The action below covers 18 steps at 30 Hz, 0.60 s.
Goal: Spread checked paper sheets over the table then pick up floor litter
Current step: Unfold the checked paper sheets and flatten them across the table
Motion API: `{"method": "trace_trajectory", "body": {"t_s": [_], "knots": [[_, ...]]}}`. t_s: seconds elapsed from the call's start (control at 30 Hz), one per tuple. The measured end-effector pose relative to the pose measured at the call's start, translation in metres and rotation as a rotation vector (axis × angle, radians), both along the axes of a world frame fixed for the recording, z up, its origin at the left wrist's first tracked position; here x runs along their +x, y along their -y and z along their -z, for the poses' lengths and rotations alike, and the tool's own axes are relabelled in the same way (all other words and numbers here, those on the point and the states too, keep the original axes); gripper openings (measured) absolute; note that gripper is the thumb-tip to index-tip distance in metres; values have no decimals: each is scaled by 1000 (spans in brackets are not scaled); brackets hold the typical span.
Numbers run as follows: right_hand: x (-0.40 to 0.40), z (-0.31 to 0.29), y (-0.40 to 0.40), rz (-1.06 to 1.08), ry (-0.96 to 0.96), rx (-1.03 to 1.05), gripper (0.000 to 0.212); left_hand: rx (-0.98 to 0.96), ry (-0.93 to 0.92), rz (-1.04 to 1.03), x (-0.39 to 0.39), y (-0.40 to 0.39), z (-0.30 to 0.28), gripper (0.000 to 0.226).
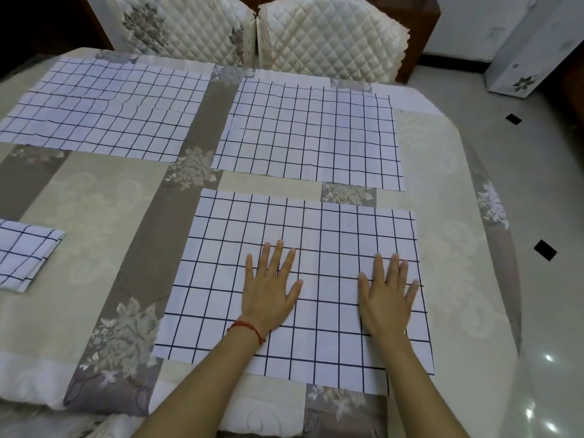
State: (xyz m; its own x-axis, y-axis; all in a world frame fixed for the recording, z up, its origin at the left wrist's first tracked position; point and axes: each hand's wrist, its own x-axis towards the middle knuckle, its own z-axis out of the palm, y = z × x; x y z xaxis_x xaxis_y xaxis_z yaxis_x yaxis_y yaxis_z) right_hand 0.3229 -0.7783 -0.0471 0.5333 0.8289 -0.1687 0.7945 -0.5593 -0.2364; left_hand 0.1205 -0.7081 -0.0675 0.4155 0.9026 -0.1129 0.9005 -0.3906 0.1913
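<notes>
Patchwork cloth in beige, grey and floral squares covers the table (94,216), and on it the nearest checked sheet (221,279) lies flat under both hands. Left hand (270,290), with a red bracelet (248,327) at the wrist, rests palm down with its fingers straight and spread, pressing the paper near the sheet's middle. Right hand (387,297) lies palm down just to the right of it, apart from it, fingers straight and closer together, pressing the same sheet close to its right edge; neither hand curls round or pinches anything. Well to the left of the left hand, at the frame's edge, sits a folded checked sheet (25,254), several layers thick. Beyond the fingertips, across a narrow strip of bare cloth, a 2nd spread sheet (309,134) lies flat with faint crease lines. Farther off and to the left of that, across a grey band of the cloth, a 3rd spread sheet (104,112) shows wavier creases. Behind the far table edge stand 2 quilted cream chair backs (328,36), side by side and nearly touching. To the right of the right hand, past the table's rim, glossy pale floor tiles (537,184) carry small black diamond insets, and a white cabinet (531,52) with a flower motif stands at the far right.
</notes>
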Motion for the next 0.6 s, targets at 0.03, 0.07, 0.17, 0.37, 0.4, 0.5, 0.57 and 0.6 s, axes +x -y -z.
{"method": "trace_trajectory", "body": {"t_s": [0.03, 0.07, 0.17, 0.37, 0.4, 0.5, 0.57, 0.6], "knots": [[-9, -1, -5, -39, 6, 26, 59, 2, 4, -6, 0, 0, 1, 62], [-20, -1, -10, -111, 3, 41, 59, 5, 6, -14, 1, 1, 1, 62], [-43, 5, -15, -266, -24, 18, 58, -3, 7, -9, 2, 0, 1, 62], [-42, 8, -12, -252, -26, 31, 58, -17, 55, -154, -11, -12, -1, 62], [-42, 7, -12, -253, -26, 30, 58, -15, 57, -179, -17, -16, -2, 62], [-43, 7, -12, -250, -30, 37, 58, -21, 39, -268, -41, -26, -5, 62], [-44, 7, -12, -247, -32, 43, 58, -58, 57, -468, -42, -29, -8, 65], [-44, 8, -12, -247, -30, 47, 58, -66, 79, -587, -34, -32, -13, 68]]}}
